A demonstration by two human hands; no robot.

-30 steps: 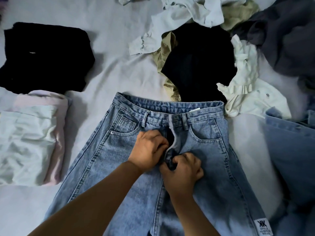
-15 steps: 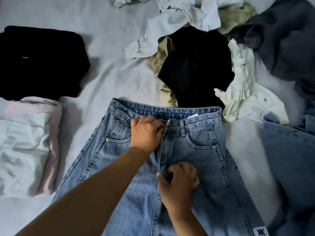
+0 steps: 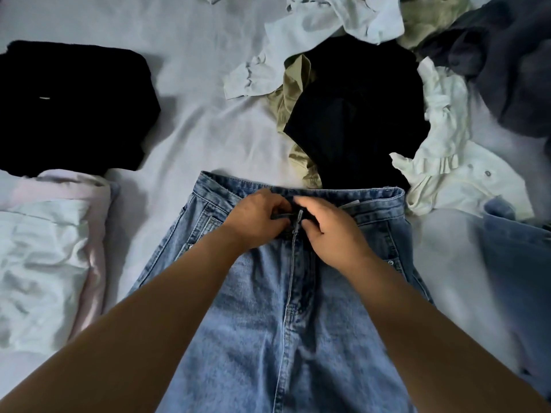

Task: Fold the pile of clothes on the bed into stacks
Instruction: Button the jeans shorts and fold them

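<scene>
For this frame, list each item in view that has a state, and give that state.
jeans: laid flat face up, fly zipped, unfolded
left hand: pinching the waistband at the fly
right hand: pinching the waistband at the fly
black stack: folded
white and pink stack: folded
black top: unfolded, in the pile
white shirt: crumpled, unfolded
second jeans: unfolded, at the right edge
</scene>
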